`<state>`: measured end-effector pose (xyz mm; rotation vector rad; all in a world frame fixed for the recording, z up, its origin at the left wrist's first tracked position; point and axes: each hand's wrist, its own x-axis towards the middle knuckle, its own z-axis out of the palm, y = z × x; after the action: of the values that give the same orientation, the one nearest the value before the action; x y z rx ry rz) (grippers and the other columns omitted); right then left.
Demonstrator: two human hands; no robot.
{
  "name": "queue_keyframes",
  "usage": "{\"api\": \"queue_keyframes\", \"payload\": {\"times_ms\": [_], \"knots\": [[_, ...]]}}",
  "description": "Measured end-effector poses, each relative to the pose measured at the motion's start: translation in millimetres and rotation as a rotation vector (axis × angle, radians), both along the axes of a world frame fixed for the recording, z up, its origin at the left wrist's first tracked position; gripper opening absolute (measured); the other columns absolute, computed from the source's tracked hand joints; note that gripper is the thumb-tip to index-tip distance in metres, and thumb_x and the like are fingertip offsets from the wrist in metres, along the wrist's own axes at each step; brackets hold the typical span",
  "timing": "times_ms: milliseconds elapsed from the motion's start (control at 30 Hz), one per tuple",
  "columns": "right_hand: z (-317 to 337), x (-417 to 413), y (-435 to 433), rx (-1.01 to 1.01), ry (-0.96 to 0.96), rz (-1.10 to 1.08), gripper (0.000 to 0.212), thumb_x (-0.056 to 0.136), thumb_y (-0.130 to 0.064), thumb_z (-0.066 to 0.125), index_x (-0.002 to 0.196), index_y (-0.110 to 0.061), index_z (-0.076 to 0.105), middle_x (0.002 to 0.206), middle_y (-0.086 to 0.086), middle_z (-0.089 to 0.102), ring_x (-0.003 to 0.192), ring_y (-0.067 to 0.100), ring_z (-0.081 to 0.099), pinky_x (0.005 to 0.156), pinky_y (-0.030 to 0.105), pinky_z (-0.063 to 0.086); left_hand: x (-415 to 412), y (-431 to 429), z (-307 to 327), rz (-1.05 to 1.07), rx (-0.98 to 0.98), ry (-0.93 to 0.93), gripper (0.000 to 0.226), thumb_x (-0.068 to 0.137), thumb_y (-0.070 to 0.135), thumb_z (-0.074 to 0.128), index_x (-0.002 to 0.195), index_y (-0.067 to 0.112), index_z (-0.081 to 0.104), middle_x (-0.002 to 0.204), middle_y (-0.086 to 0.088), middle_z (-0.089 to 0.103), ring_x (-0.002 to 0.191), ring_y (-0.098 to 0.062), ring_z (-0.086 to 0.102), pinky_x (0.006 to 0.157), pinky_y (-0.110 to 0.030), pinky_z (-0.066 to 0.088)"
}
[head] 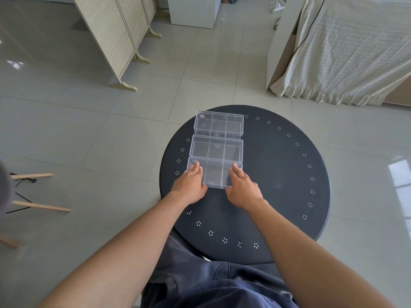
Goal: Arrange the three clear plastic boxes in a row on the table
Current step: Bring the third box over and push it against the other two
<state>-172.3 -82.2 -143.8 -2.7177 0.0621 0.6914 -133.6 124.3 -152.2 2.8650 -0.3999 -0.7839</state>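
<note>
Three clear plastic boxes with inner dividers lie in a line running away from me on the left half of a round black table. The far box and the middle box touch or nearly touch. The near box sits against the middle one. My left hand lies on the near box's left end, fingers flat on its lid. My right hand rests on its right end, thumb at the front edge. Both hands hold this box between them.
The table's left edge is close to the boxes. Its rim carries a ring of small white dot patterns. A folding screen stands on the tiled floor at the far left, a cloth-covered bed at the far right, wooden legs at the left.
</note>
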Motion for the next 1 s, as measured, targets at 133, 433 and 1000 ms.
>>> {"api": "queue_keyframes", "payload": {"times_ms": [133, 433, 1000], "knots": [[0.2, 4.4, 0.0, 0.0, 0.005, -0.001, 0.066, 0.107, -0.028, 0.049, 0.168, -0.014, 0.025, 0.183, -0.004, 0.003, 0.167, 0.021, 0.018, 0.121, 0.057, 0.038, 3.2, -1.1, 4.4, 0.0, 0.005, -0.002, 0.073, 0.111, 0.037, 0.047, 0.172, 0.011, 0.016, 0.183, -0.003, 0.0, 0.165, -0.031, 0.025, 0.118, -0.048, 0.048], [0.9, 17.3, -0.5, -0.009, 0.025, -0.008, 0.068, 0.108, -0.029, 0.048, 0.169, -0.015, 0.022, 0.183, -0.007, 0.0, 0.167, 0.02, 0.015, 0.12, 0.058, 0.039, 15.7, -2.7, 9.6, 0.0, 0.012, -0.002, 0.072, 0.112, 0.036, 0.046, 0.173, 0.012, 0.016, 0.183, -0.001, -0.002, 0.166, -0.026, 0.022, 0.116, -0.048, 0.051], [-1.7, 28.0, -0.5, -0.014, 0.031, -0.009, 0.074, 0.108, -0.031, 0.049, 0.172, -0.014, 0.015, 0.184, -0.005, -0.002, 0.168, 0.02, 0.013, 0.121, 0.061, 0.039, 27.5, 0.7, 4.5, -0.013, 0.006, -0.009, 0.073, 0.111, 0.037, 0.045, 0.173, 0.013, 0.014, 0.183, 0.0, -0.003, 0.167, -0.023, 0.02, 0.114, -0.05, 0.053]]}}
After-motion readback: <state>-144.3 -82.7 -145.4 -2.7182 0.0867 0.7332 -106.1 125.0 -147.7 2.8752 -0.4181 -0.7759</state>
